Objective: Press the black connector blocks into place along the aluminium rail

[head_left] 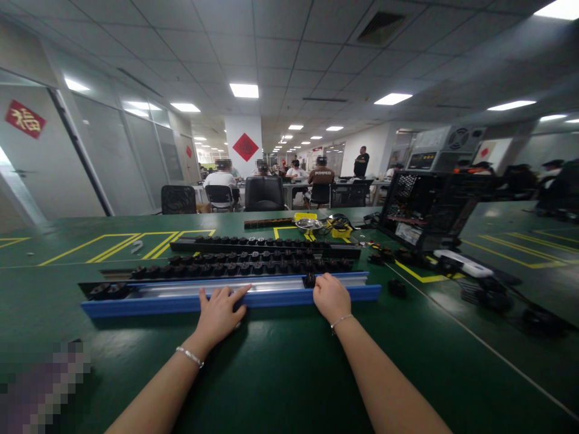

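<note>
A long blue rail (pixel 163 303) with a silvery inner channel (pixel 190 289) lies crosswise in front of me on the green table. My left hand (pixel 219 310) rests on its front edge left of the middle, fingers spread and the index stretched to the right. Farther right, my right hand (pixel 332 296) is closed at a small black socket-like piece (pixel 309 281) that sits in the channel; the fingertips are partly hidden. Two more dark round pieces (pixel 108 291) sit in the rail's left end. Behind it lie dark strips (pixel 253 257) lined with several similar black pieces.
An opened computer case (pixel 425 208) stands back right. Before it are a white power strip (pixel 464 263), dark cables (pixel 488 295) and a loose black piece (pixel 397 287). A metal bowl (pixel 309 223) sits at the back. People sit beyond. A blurred object (pixel 40 386) lies front left.
</note>
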Action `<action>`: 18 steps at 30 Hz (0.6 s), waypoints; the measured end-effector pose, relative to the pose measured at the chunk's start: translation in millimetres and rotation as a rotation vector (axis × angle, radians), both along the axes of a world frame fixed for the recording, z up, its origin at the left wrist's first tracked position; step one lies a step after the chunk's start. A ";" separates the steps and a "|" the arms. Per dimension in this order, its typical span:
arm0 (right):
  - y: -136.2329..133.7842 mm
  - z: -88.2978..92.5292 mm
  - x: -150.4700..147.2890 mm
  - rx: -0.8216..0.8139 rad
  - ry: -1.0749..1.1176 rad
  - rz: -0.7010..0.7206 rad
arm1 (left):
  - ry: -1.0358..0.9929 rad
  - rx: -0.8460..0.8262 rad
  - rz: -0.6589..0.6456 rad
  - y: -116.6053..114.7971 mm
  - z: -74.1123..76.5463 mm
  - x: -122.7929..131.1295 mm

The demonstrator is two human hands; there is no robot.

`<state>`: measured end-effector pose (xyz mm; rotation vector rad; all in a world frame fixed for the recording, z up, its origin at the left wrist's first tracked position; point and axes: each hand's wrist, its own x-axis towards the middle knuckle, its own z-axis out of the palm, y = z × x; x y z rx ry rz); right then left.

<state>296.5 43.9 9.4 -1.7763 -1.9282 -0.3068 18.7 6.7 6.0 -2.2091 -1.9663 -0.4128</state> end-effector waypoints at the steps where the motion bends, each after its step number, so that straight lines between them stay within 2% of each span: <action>1: 0.3 0.1 0.5 -0.005 0.001 -0.004 | 0.001 -0.004 0.004 0.0 0.3 0.2; 18: 5.2 -2.2 16.7 0.036 0.009 -0.115 | -0.002 -0.002 0.004 0.8 -0.4 0.0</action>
